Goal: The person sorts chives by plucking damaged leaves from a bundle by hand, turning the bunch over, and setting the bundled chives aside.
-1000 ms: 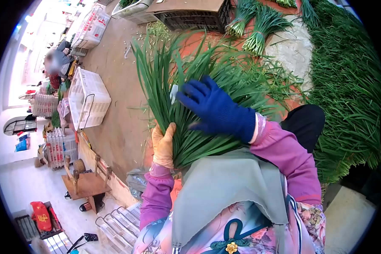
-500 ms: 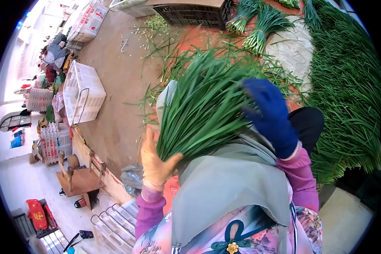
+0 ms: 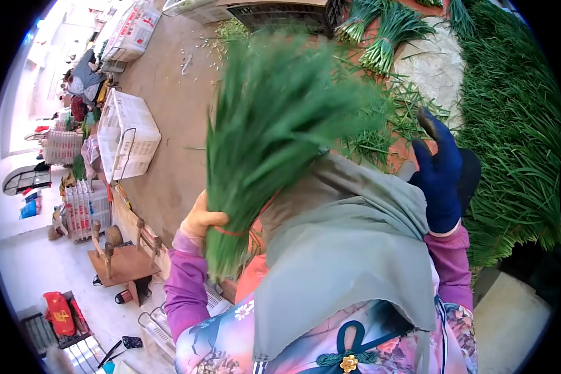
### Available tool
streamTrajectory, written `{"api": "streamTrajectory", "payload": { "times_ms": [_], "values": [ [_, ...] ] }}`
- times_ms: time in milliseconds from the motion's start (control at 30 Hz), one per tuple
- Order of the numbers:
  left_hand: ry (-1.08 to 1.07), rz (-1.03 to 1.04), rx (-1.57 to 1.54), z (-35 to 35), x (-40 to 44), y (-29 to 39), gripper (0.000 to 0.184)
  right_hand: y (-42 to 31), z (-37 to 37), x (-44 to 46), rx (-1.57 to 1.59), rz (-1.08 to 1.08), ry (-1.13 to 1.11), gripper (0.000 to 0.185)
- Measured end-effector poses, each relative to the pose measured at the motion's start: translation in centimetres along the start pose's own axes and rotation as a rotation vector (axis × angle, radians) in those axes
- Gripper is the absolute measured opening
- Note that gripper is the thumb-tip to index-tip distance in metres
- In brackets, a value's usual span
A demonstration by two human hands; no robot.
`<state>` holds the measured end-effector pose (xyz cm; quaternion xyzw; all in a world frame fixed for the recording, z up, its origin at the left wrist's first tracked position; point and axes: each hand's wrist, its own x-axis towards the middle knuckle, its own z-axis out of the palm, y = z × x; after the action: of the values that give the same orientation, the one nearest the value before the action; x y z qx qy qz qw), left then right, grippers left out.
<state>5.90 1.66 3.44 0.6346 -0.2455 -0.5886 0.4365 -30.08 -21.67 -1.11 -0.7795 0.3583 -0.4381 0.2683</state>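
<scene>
My left hand (image 3: 197,219) is wrapped around the lower part of a bunch of garlic chives (image 3: 255,149). A red band (image 3: 229,233) circles the stalks near my thumb. The leaves fan up and to the right, smeared by motion. Out to the right, my right hand (image 3: 441,181) wears a dark blue glove and holds nothing, with thumb and fingers apart. A grey apron (image 3: 349,249) covers my lap, below the bunch. Close to my right hand lies a large heap of loose chives (image 3: 517,137).
Tied bunches (image 3: 383,47) lie at the top, beside a pale slab (image 3: 430,68). A dark crate (image 3: 280,19) stands at the far edge. On the left are a white basket (image 3: 131,134) and an upturned wooden stool (image 3: 124,265). Loose leaves litter the floor. People sit farther off.
The bunch has swung left and up in my left hand, bringing its banded stalk end into view. My right hand has moved away from the leaves to the right and opened.
</scene>
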Motion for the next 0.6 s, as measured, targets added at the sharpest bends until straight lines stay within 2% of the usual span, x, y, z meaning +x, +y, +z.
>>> {"api": "streamTrajectory", "payload": {
  "times_ms": [33, 100, 133, 200, 233, 267, 333, 367, 433, 467, 533, 567, 600],
  "values": [
    [-0.065, -0.086, -0.269, 0.1, -0.7, 0.4, 0.089, 0.2, -0.1, -0.3, 0.042, 0.025, 0.001, 0.039],
    [-0.194, -0.198, -0.597, -1.6, -1.3, -1.0, 0.080, 0.9, 0.0, -1.0, 0.086, 0.043, -0.003, 0.039],
    [-0.190, -0.196, -0.598, -2.2, -1.2, -1.5, 0.080, 1.4, 0.2, -1.7, 0.121, 0.104, -0.025, 0.038],
    [0.030, -0.370, -0.300, -3.4, -0.7, -2.3, 0.080, 1.8, 0.9, -2.6, 0.160, 0.164, -0.043, 0.038],
    [-0.111, -0.244, -0.130, -3.3, 1.2, -3.1, 0.086, 2.0, 1.3, -2.9, 0.143, 0.178, -0.091, 0.038],
    [-0.113, -0.245, -0.125, -3.7, 1.6, -3.3, 0.086, 2.1, 1.4, -3.1, 0.125, 0.193, -0.138, 0.037],
    [-0.027, -0.078, 0.056, -0.6, 1.9, -1.0, 0.095, 1.6, 2.2, -3.0, 0.123, 0.144, -0.141, 0.036],
    [-0.027, -0.078, 0.056, 0.2, 2.5, -1.3, 0.095, 1.5, 2.5, -3.1, 0.115, 0.118, -0.181, 0.035],
    [0.193, 0.180, 0.690, 1.5, 3.8, -2.1, 0.101, 0.1, 2.9, -2.4, 0.099, 0.075, -0.252, 0.036],
    [0.194, 0.180, 0.688, 1.9, 4.3, -2.2, 0.101, -0.1, 3.2, -2.6, 0.098, 0.073, -0.254, 0.036],
    [0.191, 0.108, 0.051, 2.4, 5.4, -2.2, 0.099, -0.1, 4.1, -3.2, 0.165, 0.074, -0.392, 0.037],
    [0.221, 0.148, -0.042, 2.5, 5.7, -2.3, 0.078, -0.4, 4.7, -3.6, 0.043, -0.006, -0.393, 0.033],
    [0.217, 0.147, -0.038, 2.3, 5.7, -2.1, 0.078, -0.4, 5.1, -4.0, 0.042, -0.002, -0.387, 0.033]
  ]
}}
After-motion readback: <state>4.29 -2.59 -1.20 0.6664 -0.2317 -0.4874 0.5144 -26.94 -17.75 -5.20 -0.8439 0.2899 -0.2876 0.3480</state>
